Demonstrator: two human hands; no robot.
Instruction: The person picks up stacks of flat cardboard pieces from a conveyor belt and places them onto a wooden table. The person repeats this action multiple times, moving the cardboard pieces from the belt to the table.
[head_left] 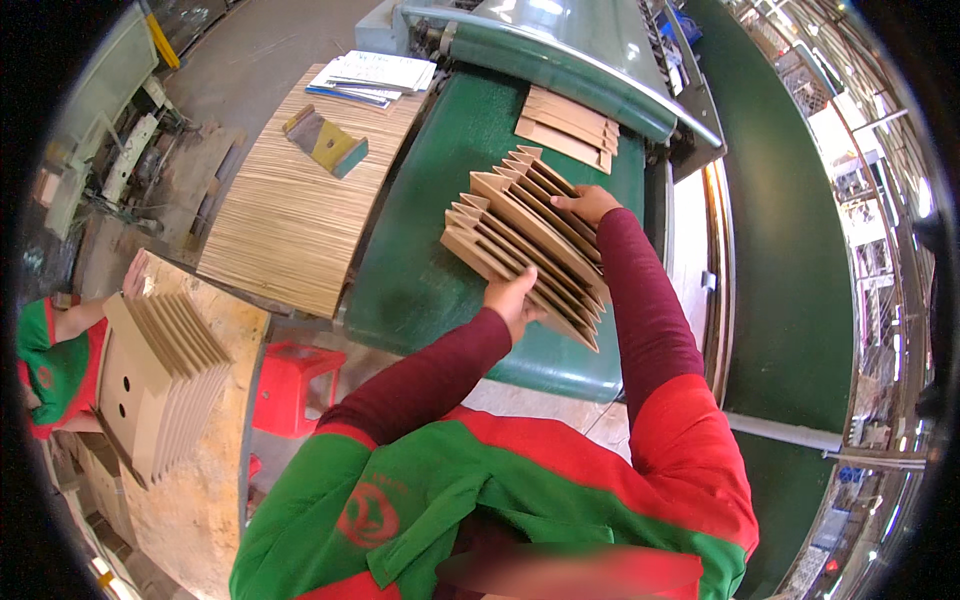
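Over the green conveyor belt (400,270) I hold a bundle of folded brown cardboard pieces (535,235), their edges fanned out in zigzags. My left hand (512,303) is closed on the near edge of the bundle, thumb on top. At the far right edge, my right hand (590,205) grips it, with the thumb over the folds. The undersides of both hands are hidden by the cardboard. Farther along the belt lie several flat cardboard pieces (565,130), partly beneath the machine's roller.
A machine with a green roller (560,75) spans the belt's far end. Left of the belt, a corrugated stack (290,210) carries papers (375,72) and a tape dispenser (327,142). A red stool (295,388) stands nearer. At far left, a co-worker handles folded cardboard (165,380) on a wooden table (215,500).
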